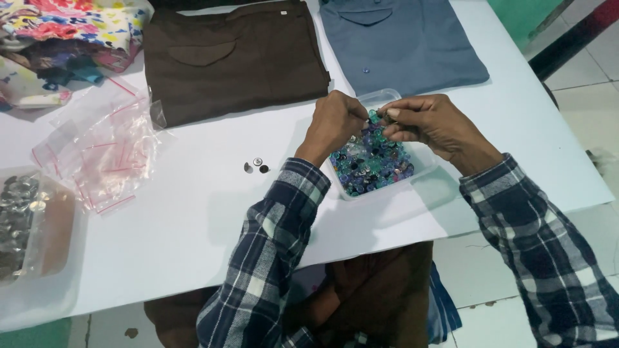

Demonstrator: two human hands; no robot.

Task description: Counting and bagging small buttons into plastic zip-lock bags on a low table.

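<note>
Left hand and right hand pinched together on small button, above clear tray of buttons

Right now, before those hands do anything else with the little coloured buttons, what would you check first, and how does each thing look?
1. Both hands meet over the clear tray of coloured buttons: ok.
2. Left hand and right hand pinch something small between the fingertips: ok, but what the piece is, cannot tell.
3. Tray sits flat on the white table, away from the edge: ok.
4. Three loose small pieces lie on the table left of the tray, clear of the sleeves: ok.
5. Brown folded garment and blue folded garment lie flat beyond the tray: ok.
</note>
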